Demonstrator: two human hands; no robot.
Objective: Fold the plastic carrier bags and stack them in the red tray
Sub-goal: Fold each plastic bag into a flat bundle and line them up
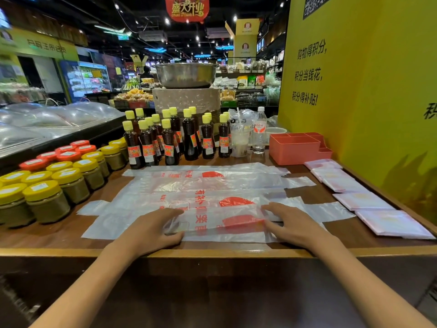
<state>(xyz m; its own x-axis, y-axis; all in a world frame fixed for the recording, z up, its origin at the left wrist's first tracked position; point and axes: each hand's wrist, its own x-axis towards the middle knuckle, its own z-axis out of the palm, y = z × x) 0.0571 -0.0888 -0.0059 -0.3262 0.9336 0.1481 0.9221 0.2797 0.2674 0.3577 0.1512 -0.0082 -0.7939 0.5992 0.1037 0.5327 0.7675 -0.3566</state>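
1. Far left, off-task: squat glass jars w/ yellow and red lids, then dark sauce bottles w/ yellow caps behind the work area.
2. Left hand: fingers curled round the left end of the nearest thin white plastic carrier bag w/ red print, thumb along its near edge; grasping it.
3. That bag lies on the brown wooden counter at the near edge, already narrowed to a long strip; prob mid-fold, crosswise folds left.
4. Behind it: approx 3 more flat white bags w/ red print, overlapping, not yet folded.
5. Right hand: fingertips pinch the strip's right end.
6. Right side: row of folded white bag squares on the counter, done but not stacked.
7. Coral-red plastic tray w/ compartments at back right; no bags visible inside, so stacking looks undone.
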